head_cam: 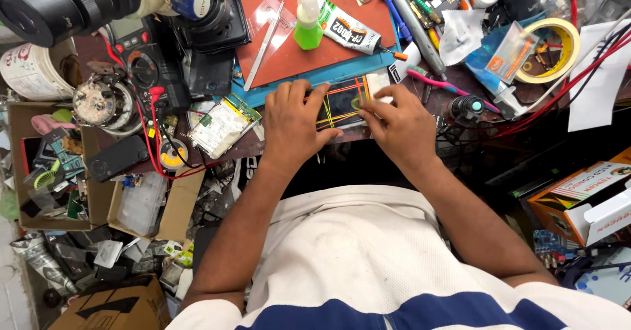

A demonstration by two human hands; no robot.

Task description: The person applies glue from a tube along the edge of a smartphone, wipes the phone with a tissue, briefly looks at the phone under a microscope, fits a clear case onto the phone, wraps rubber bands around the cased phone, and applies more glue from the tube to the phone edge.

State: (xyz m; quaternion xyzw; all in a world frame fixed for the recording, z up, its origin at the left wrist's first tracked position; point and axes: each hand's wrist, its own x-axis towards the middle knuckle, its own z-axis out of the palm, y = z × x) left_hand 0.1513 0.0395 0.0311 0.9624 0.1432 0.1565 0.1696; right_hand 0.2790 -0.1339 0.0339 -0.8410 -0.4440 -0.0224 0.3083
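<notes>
1. Far left we see a white tub (26,70), and right of it a round coil part (102,103) beside a black meter (148,60) with red leads.
2. Nearer, a black phone (118,158) lies on an open cardboard box (167,215).
3. A white battery pack (220,126) sits just left of our left hand (292,123).
4. The left hand lies flat, fingers spread, pressing on the left part of the phone (342,103).
5. The phone rests at the near edge of the blue mat (315,77), wrapped in orange and yellow bands (328,113).
6. Our right hand (397,123) pinches together at the phone's right end, on the bands there.
7. Farther off stand a green bottle (307,24) and a glue tube (351,31).
8. To the right lie a tape roll (555,47) and red wires (578,73).
</notes>
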